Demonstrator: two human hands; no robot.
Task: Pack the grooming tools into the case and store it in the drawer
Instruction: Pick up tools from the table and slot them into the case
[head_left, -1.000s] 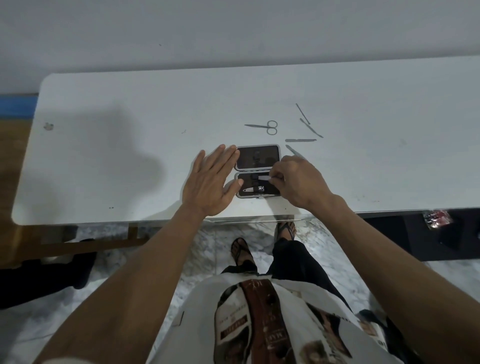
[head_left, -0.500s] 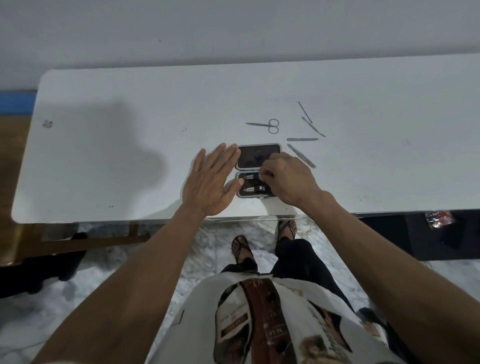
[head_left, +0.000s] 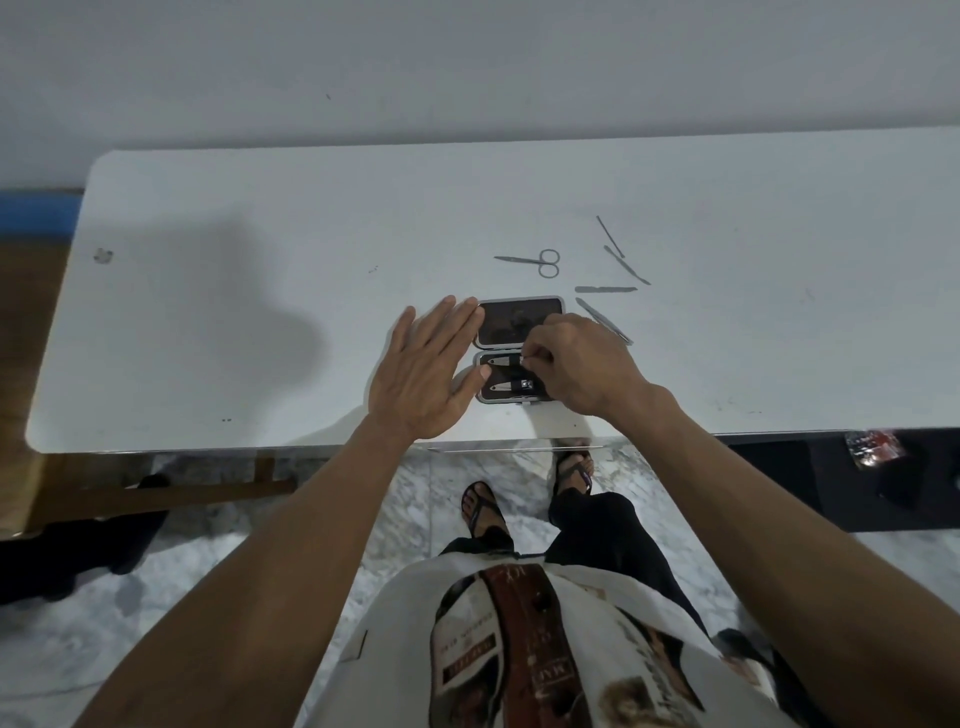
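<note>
A small dark case (head_left: 519, 322) lies open near the front edge of the white table (head_left: 260, 338). Its near half holds two metal nail clippers, one in front (head_left: 511, 385) and one behind (head_left: 501, 359). My left hand (head_left: 426, 371) lies flat with spread fingers against the case's left side. My right hand (head_left: 576, 364) pinches the right end of the rear clipper inside the case. Loose on the table beyond lie small scissors (head_left: 535, 261), a nail file (head_left: 605, 289), a flat tool (head_left: 605, 320) partly behind my right hand, and two thin picks (head_left: 626, 264).
The table's front edge runs just before my body, with a thin drawer front (head_left: 519, 448) under it. My sandalled feet (head_left: 483, 509) stand on marble floor. A wooden bar (head_left: 156, 493) lies at lower left; a red packet (head_left: 875, 449) sits at right.
My right hand has shifted left over the case's near half, pressing the second clipper into place. The left hand has stayed flat beside the case.
</note>
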